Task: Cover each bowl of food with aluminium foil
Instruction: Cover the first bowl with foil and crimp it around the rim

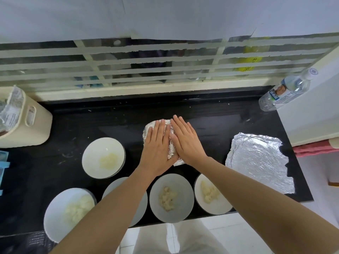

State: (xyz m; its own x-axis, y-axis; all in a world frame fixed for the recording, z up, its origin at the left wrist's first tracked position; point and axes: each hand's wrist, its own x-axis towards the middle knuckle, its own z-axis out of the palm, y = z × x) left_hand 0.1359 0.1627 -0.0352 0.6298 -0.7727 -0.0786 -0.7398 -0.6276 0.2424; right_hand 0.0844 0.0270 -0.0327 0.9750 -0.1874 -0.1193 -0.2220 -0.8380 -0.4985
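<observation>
Here, from the left, a cream bin (27, 123) stands on the black table (113, 121), then open bowls (103, 157) of pale food in two rows. Mid-table, the left hand (158, 145) and right hand (186, 141) lie flat, fingers straight and together, palms pressing a foil piece (171, 143) down. A loose foil sheet (258, 162) lies farther right, beyond it a bottle (287, 91).

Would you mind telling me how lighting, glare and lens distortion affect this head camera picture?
Head view: light is soft and even, with only faint shadows under the hands; the loose foil sheet gives bright glare; the black counter shows a dull sheen; the wide lens bends the window bars and tilts the water bottle at the edge; focus looks fairly sharp overall.
</observation>
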